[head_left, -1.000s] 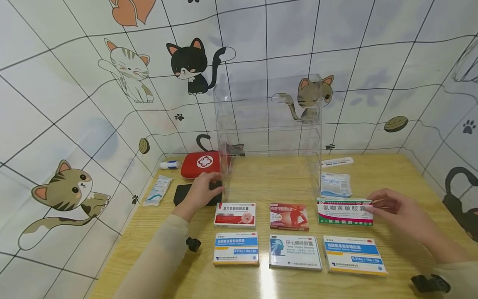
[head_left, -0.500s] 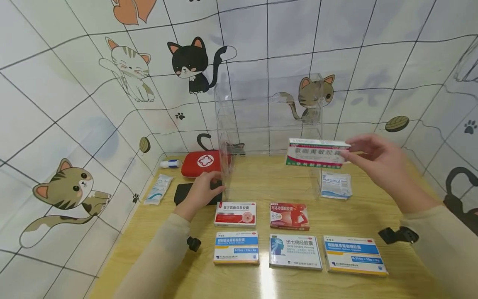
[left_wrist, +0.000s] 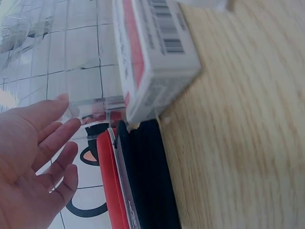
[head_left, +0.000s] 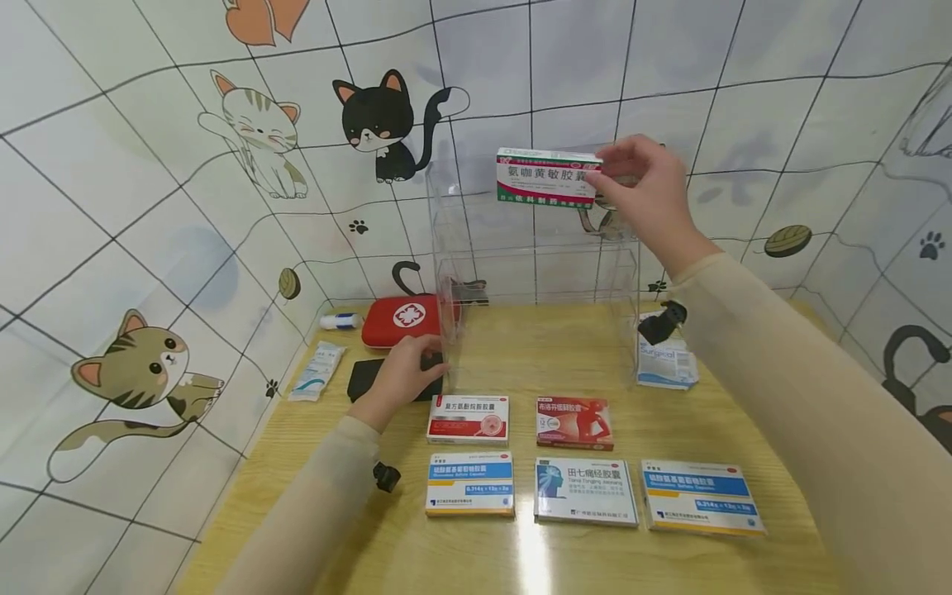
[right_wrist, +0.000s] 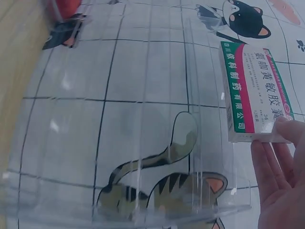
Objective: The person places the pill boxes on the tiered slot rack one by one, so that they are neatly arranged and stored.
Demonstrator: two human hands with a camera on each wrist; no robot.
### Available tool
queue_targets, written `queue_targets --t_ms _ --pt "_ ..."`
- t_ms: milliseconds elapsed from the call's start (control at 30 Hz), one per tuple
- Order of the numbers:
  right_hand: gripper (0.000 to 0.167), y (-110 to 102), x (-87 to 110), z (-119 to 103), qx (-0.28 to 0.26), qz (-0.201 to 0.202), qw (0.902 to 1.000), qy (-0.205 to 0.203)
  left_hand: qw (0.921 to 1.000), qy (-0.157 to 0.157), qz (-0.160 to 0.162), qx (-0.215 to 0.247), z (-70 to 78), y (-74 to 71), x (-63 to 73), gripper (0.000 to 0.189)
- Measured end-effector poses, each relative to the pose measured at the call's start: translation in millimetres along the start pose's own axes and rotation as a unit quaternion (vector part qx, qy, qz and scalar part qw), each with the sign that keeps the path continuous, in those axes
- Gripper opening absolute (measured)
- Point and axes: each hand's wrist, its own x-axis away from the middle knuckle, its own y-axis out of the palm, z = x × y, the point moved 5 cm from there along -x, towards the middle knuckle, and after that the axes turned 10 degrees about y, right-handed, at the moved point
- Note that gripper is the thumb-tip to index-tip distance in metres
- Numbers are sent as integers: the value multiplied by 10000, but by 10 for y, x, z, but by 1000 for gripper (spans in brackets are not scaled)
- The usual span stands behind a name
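Note:
My right hand (head_left: 649, 186) pinches the right end of a green, white and magenta medicine box (head_left: 546, 183), raised in front of the upper part of a clear acrylic rack (head_left: 535, 273). Thumb on the printed face, fingers behind: so the right wrist view shows the grip on that box (right_wrist: 255, 90). At the rack's lower left side is my left hand (head_left: 402, 376), its fingertips right at the clear wall. In the left wrist view the fingers of this hand (left_wrist: 38, 152) are loosely bent, with nothing held between them.
Before the rack lie a red-white medicine box (head_left: 468, 419), a red box (head_left: 574, 423), a white-teal box (head_left: 585, 491) and two blue-white boxes (head_left: 470, 484). A black case (head_left: 364, 378), red first-aid pouch (head_left: 397, 321) and sachet (head_left: 317, 372) sit left; a Surgical packet (head_left: 665, 364) lies right.
The right hand has lifted the green and magenta medicine box off the table, up and leftward to the rack's upper part. The left hand has stayed at the rack's side.

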Motion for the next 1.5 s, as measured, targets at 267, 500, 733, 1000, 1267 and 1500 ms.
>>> queue_targets --t_ms 267,500,733,1000,1267,1500 --pt "33 398 -341 -193 -160 7 9996 230 9999 -3 -14 -138 -5 -26 24 49" --pt "33 725 -534 -244 -260 -190 9995 76 9999 126 51 -100 23 -26 25 47" --pt "31 957 -511 -227 -151 -539 9984 -21 9999 69 60 -90 8 6 43 47" --pt "36 976 -443 -196 262 -869 9959 15 9997 86 82 -204 11 -17 26 46" --pt "38 668 -70 -7 -201 -464 9987 64 9998 159 37 -129 70 11 -7 47" --pt "31 615 610 380 -172 -1131 9934 -80 9996 -2 48 -280 22 -11 28 48"
